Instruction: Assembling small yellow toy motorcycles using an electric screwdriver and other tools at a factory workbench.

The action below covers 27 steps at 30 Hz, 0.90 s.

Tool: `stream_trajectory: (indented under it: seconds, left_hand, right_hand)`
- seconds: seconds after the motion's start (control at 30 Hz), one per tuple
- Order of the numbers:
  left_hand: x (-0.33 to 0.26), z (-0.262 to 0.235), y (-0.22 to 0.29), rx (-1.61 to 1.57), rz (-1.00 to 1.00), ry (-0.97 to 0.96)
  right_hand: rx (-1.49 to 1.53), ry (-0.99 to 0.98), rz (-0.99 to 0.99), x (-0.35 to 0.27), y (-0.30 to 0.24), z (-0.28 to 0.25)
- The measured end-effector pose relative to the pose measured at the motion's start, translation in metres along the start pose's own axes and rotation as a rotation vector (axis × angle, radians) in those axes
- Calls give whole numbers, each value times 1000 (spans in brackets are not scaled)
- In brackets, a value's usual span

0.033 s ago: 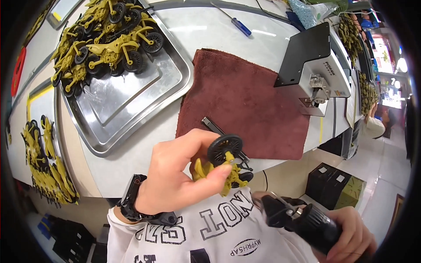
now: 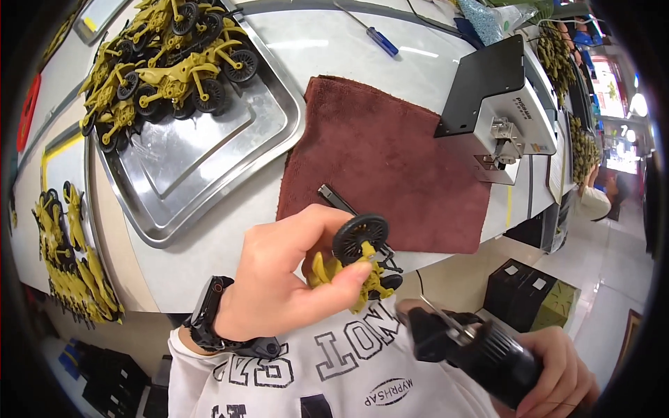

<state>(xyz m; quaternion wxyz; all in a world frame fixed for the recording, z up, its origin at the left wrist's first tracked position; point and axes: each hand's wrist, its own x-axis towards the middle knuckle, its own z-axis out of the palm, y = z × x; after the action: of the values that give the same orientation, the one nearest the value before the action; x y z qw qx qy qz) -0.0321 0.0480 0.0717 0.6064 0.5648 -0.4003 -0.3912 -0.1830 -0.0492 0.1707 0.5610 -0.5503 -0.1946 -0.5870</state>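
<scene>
My left hand [image 2: 293, 272], with a black watch on its wrist, grips a yellow toy motorcycle [image 2: 323, 270] between thumb and fingers. One black spoked wheel [image 2: 359, 237] of the toy faces up, and part of its body is hidden by the hand. At the lower right my right hand [image 2: 557, 373] is closed around a black electric screwdriver [image 2: 500, 362]. A thin metal bit [image 2: 440, 311] points from it up and left, toward the toy but apart from it. Beyond the toy, black metal tweezers [image 2: 338, 200] lie on a brown cloth [image 2: 390, 160], partly covered by the left hand.
A steel tray [image 2: 209, 191] at the upper left holds a heap of yellow toy motorcycles [image 2: 174, 80]. More yellow toy parts [image 2: 77, 258] lie at far left. A blue-handled screwdriver [image 2: 382, 42] lies at the back. A white and black machine [image 2: 488, 104] stands right of the cloth.
The electric screwdriver and its bit have shifted slightly up and left. The left hand keeps hold of the toy motorcycle almost in place.
</scene>
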Motion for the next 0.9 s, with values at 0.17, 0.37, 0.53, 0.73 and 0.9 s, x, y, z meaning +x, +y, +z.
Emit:
stream_trajectory:
  seconds: [0.17, 0.37, 0.53, 0.73, 0.9]
  left_hand:
    - [-3, -7, -5, 59, -49, 59]
    - [-1, -3, -2, 43, -42, 61]
    - [1, -3, -2, 77, -27, 66]
    - [0, -4, -4, 103, -50, 84]
    - [3, -2, -1, 73, -38, 42]
  right_hand:
    - [104, 84, -9, -8, 45, 6]
    - [69, 36, 0, -12, 40, 4]
    - [26, 22, 117, -12, 41, 2]
    - [66, 7, 120, -15, 44, 1]
    - [22, -8, 39, -13, 43, 4]
